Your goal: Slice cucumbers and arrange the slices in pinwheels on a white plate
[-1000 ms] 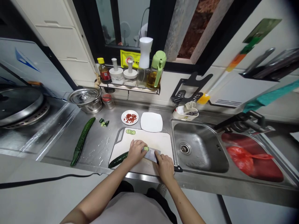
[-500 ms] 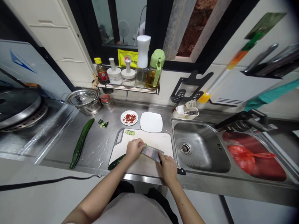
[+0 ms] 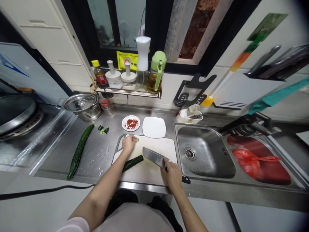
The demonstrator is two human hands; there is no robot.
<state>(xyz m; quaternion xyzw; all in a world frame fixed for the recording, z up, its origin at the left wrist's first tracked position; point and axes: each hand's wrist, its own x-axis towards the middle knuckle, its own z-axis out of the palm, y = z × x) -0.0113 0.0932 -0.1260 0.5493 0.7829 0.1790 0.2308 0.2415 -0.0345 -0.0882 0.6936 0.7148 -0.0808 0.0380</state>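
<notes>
My left hand (image 3: 128,143) is over the upper left of the white cutting board (image 3: 166,146), its fingers closed at a cucumber slice (image 3: 137,140). My right hand (image 3: 173,173) grips the handle of a cleaver (image 3: 154,156), whose blade lies low over the middle of the board. A cut cucumber piece (image 3: 132,163) rests on the board between my left forearm and the blade, partly hidden by the forearm. Left of the board, a whole cucumber (image 3: 80,151) lies on the steel counter, with small cucumber pieces (image 3: 103,130) nearby.
Behind the board are a plate of chopped red pieces (image 3: 131,123) and a white square plate (image 3: 154,127). A sink (image 3: 205,151) adjoins on the right, with a red bag (image 3: 247,162) beyond. A black handle (image 3: 186,179) protrudes at the board's lower right corner. A lidded pot (image 3: 84,106) stands back left.
My left hand has moved away from the blade to the board's upper left with a slice. The blade is now clear of the fingers, and more of the cut cucumber shows.
</notes>
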